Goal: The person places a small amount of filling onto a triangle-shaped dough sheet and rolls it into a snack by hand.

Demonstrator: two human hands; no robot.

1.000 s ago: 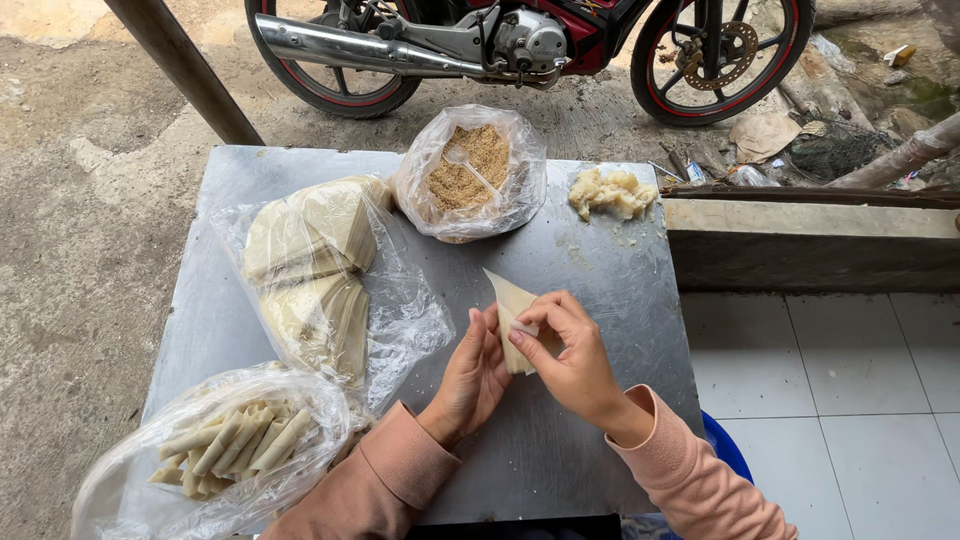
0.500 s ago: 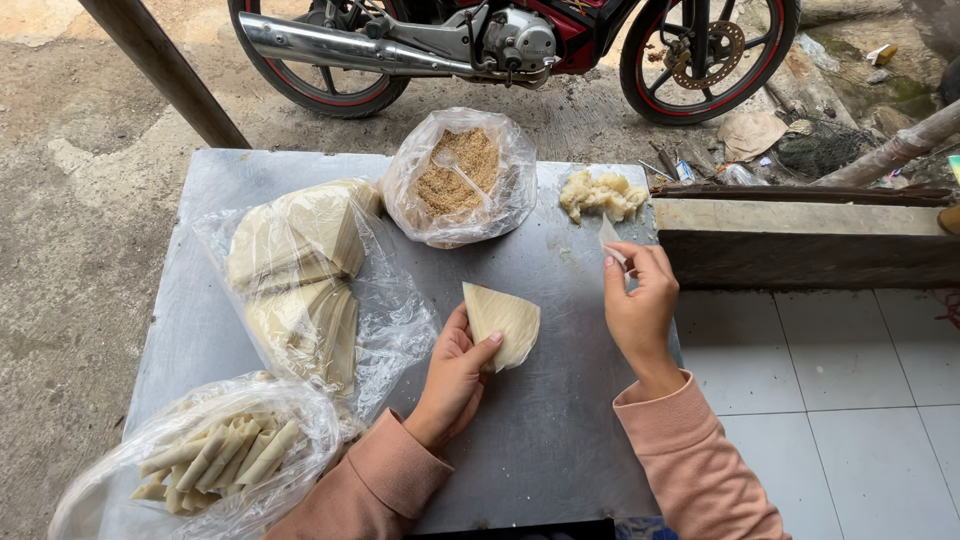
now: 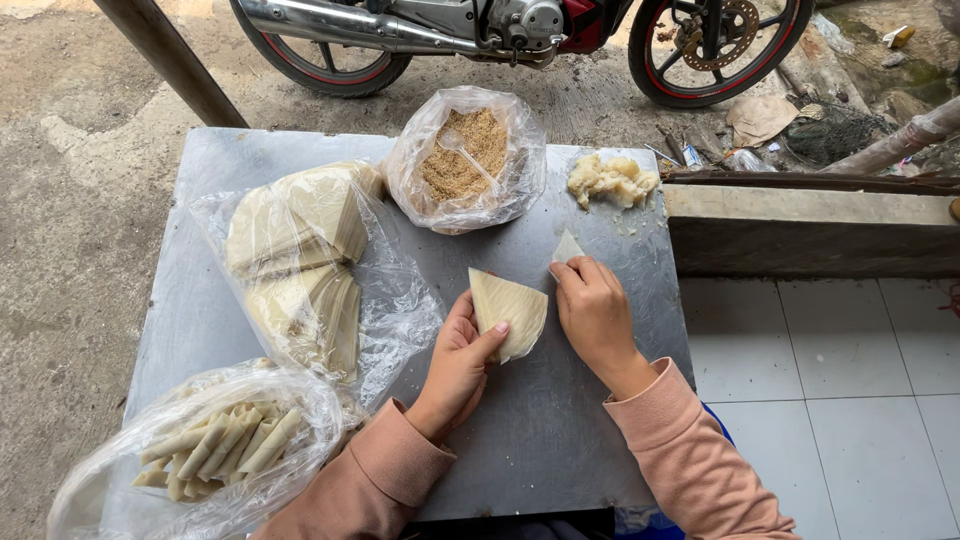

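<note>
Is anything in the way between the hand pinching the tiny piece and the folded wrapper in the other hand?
No. Only bare grey metal tabletop lies between the right hand, holding a small pale wrapper piece, and the cone-folded pale wrapper in the left hand.

One head-worn view looks steeply down at the grey tabletop [image 3: 560,420] from close above its near edge — facing forward, so the motorcycle [image 3: 520,30] stands just beyond the tabletop's far edge.
</note>
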